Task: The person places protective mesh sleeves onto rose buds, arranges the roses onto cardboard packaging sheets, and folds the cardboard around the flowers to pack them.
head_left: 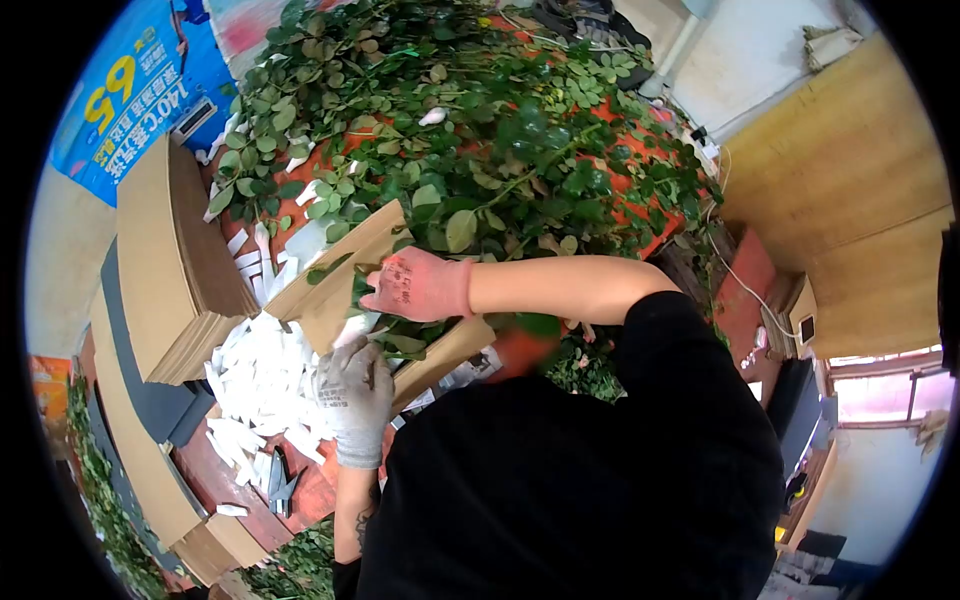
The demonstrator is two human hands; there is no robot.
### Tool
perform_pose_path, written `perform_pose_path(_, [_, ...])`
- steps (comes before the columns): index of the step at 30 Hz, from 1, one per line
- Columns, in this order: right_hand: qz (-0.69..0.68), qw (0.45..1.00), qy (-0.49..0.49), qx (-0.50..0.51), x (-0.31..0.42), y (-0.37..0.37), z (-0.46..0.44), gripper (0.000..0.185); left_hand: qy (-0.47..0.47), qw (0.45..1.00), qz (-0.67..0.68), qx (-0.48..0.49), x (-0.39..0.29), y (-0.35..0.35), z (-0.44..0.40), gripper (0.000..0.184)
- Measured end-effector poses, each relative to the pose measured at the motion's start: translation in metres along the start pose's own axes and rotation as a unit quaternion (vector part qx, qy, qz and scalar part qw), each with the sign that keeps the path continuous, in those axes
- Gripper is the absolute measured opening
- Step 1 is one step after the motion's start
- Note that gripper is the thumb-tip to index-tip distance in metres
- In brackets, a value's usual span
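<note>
A grey glove covers my left hand (351, 396), its fingers bent around the lower end of a white-sleeved flower head (356, 329). Just above it, my right hand (412, 285), in a pink glove, is closed at a leafy green stem (361, 287); its fingertips are partly hidden. Both hands are over an opened brown cardboard sheet (335, 272), which slants under them with leaves lying on it. Loose white paper sleeves (262, 375) are heaped beside my left hand.
Leafy cut stems (470, 150) cover the red table (305, 172) beyond the hands. Stacked cardboard (165, 260) stands at the left. A stapler (282, 484) lies below the white heap. A white cable (735, 270) runs down the right side.
</note>
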State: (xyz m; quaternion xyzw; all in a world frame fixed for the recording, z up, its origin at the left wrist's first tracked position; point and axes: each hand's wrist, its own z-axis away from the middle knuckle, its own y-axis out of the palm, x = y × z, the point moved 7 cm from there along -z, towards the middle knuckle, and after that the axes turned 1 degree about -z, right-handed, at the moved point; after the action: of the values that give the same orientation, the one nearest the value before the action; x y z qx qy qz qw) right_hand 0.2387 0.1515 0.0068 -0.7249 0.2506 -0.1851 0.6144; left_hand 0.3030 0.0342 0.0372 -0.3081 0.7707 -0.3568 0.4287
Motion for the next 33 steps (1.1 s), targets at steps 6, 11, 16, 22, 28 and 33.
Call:
perform_pose_path(6, [-0.066,0.972,0.005,-0.226,-0.072,-0.184,0.024,0.030,0.012,1.000,0.012,-0.023,0.004,-0.002,0.002,0.011])
perform_pose_path(11, [-0.008,0.816,0.282,-0.505,-0.264,-0.369,0.160,0.039,-0.010,0.999,0.027,-0.016,0.006,-0.001,0.002,0.012])
perform_pose_path(16, [0.077,0.776,0.287,-0.556,-0.296,-0.455,0.135,0.034,-0.022,0.999,0.030,0.000,0.007,-0.007,-0.003,0.010])
perform_pose_path(22, [0.158,0.897,0.186,-0.369,-0.272,-0.342,-0.020,0.045,-0.027,0.999,0.037,-0.002,0.011,-0.004,-0.006,0.012])
perform_pose_path(28, [0.022,0.986,0.004,0.163,-0.215,-0.022,-0.153,0.048,-0.021,0.998,0.051,-0.003,0.014,-0.005,-0.006,0.018])
perform_pose_path(33, [0.218,0.969,-0.060,-0.095,-0.248,0.024,-0.252,0.040,-0.037,0.998,0.057,0.003,0.015,-0.009,-0.012,0.021])
